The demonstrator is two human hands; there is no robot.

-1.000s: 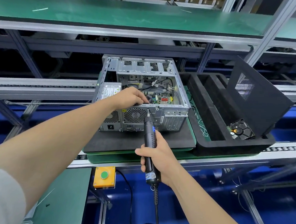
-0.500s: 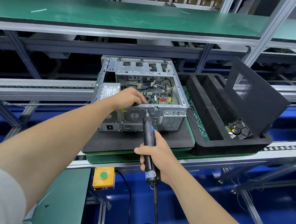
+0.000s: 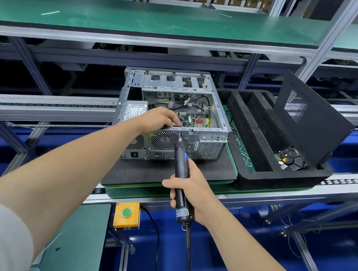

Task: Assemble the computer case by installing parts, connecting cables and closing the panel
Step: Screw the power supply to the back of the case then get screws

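An open silver computer case lies on its side on a black foam mat, rear panel towards me, motherboard and cables showing inside. My left hand rests on the case's top rear edge, fingers curled over the rim above the fan grille. My right hand grips a black electric screwdriver, whose tip touches the rear panel just right of the fan grille. The black side panel leans upright in a foam tray at the right.
A black foam tray right of the case holds a hard drive in its near corner. A yellow box with a green button sits below the conveyor edge. The screwdriver's cable hangs down. A green shelf spans above.
Nothing has clearly moved: both hands and the screwdriver stay in place, and only the camera shifts slightly.
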